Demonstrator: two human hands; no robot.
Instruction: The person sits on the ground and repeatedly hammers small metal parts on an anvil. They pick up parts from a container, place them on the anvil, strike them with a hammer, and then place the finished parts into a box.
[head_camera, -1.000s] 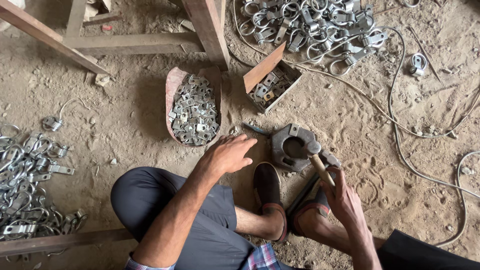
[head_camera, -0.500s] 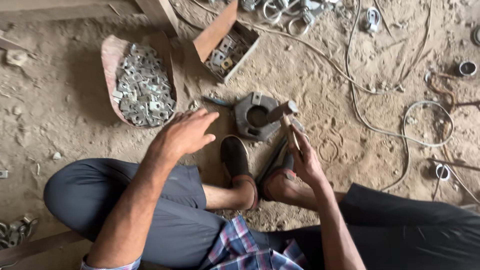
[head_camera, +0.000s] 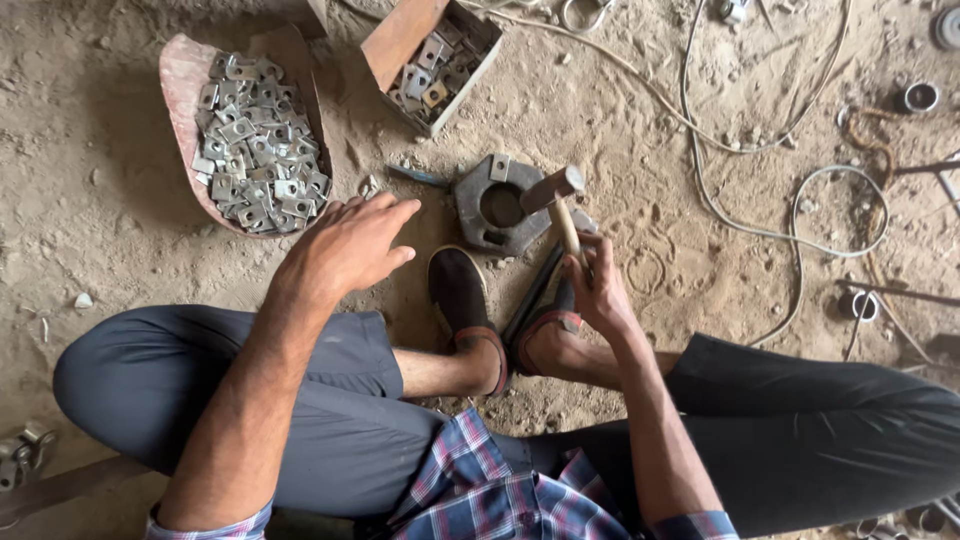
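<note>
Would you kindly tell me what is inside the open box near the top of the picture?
The open box holds a loose heap of small flat metal plates, some with holes. Its raised flap hides the left part of the inside, and the plates cover the bottom.

One hammer (head_camera: 556, 205), one round metal block (head_camera: 497, 205), two containers of plates — a tray (head_camera: 185, 70) upper left, a box (head_camera: 400, 40) top centre — and two shoes (head_camera: 462, 295).
</note>
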